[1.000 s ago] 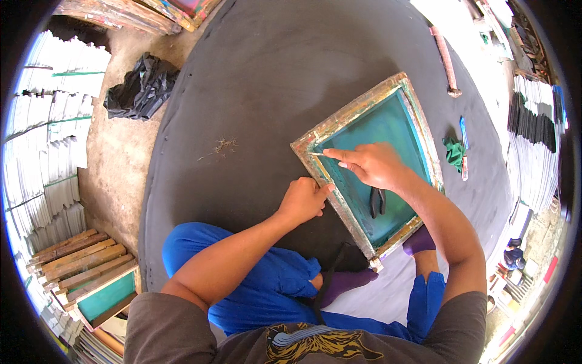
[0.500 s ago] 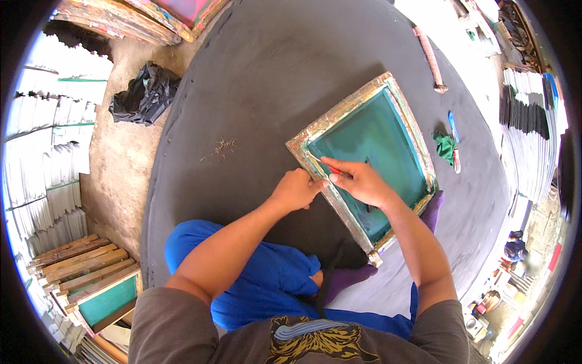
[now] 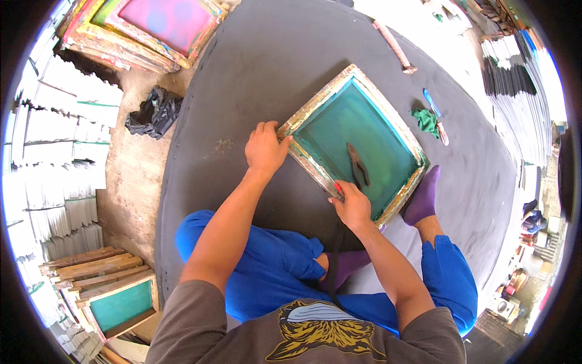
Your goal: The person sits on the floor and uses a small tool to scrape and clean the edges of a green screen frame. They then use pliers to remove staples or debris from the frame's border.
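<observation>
A wooden screen-printing frame (image 3: 315, 99) with teal mesh (image 3: 377, 124) lies tilted on the dark mat before my crossed legs. My left hand (image 3: 265, 148) grips its left corner, thumb over the wood and fingers outside. On the near left rail rests my right hand (image 3: 353, 205), closed around a small red-handled tool (image 3: 339, 188); most of that tool is hidden, so its kind is unclear. Dark pliers (image 3: 355, 159) lie on the mesh, just beyond the right hand.
Right of the frame are a hammer (image 3: 395, 47), a green cloth (image 3: 426, 122), a blue cutter-like tool (image 3: 431, 102) and my purple-socked foot (image 3: 422, 197). Small scraps (image 3: 224, 144) lie on the mat (image 3: 242, 79). Leftward are a black plastic bag (image 3: 155, 113), white stacks (image 3: 51, 155) and more frames (image 3: 124, 306).
My left hand has moved up to the frame's left corner. The right hand has slid down the near rail with the red-handled tool, uncovering the pliers. The frame has turned slightly.
</observation>
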`<act>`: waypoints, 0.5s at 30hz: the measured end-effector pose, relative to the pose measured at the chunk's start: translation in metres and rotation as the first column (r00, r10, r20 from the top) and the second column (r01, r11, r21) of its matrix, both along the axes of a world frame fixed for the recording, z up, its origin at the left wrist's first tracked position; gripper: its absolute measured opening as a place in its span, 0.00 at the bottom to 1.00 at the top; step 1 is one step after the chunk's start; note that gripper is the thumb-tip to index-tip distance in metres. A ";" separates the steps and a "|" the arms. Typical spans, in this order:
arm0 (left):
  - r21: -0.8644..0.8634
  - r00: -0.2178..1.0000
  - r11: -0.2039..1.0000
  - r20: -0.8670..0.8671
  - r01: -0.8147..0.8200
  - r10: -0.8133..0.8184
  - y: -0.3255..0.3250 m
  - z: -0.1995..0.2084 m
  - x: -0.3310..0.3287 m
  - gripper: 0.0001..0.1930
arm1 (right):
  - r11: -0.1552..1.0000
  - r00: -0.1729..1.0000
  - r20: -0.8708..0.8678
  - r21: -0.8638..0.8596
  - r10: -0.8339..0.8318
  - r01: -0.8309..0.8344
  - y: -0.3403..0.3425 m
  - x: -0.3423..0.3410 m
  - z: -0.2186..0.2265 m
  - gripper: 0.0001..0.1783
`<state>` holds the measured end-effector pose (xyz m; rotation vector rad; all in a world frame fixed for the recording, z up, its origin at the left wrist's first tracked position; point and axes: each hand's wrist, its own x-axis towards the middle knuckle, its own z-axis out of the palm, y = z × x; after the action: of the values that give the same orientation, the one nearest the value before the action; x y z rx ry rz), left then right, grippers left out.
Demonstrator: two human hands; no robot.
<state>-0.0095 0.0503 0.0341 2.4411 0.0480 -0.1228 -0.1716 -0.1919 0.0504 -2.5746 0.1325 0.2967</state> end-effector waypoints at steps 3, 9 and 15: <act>0.075 0.998 0.997 -0.056 0.012 -0.008 -0.003 0.004 0.002 0.21 | 0.999 0.997 0.072 -0.009 0.034 -0.034 -0.006 -0.001 -0.009 0.25; 0.210 0.999 0.977 0.028 0.024 -0.030 -0.003 -0.002 -0.015 0.23 | 0.980 0.973 0.132 -0.075 0.191 -0.182 -0.013 -0.005 -0.010 0.22; 0.355 0.979 0.929 -0.198 0.108 -0.038 0.011 0.031 -0.048 0.26 | 0.924 0.927 0.113 -0.182 0.358 -0.335 -0.021 -0.029 -0.012 0.25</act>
<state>-0.0577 0.0617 0.0656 2.7962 0.0692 -0.4122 -0.2009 -0.2127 0.0382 -2.7609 -0.3748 0.2339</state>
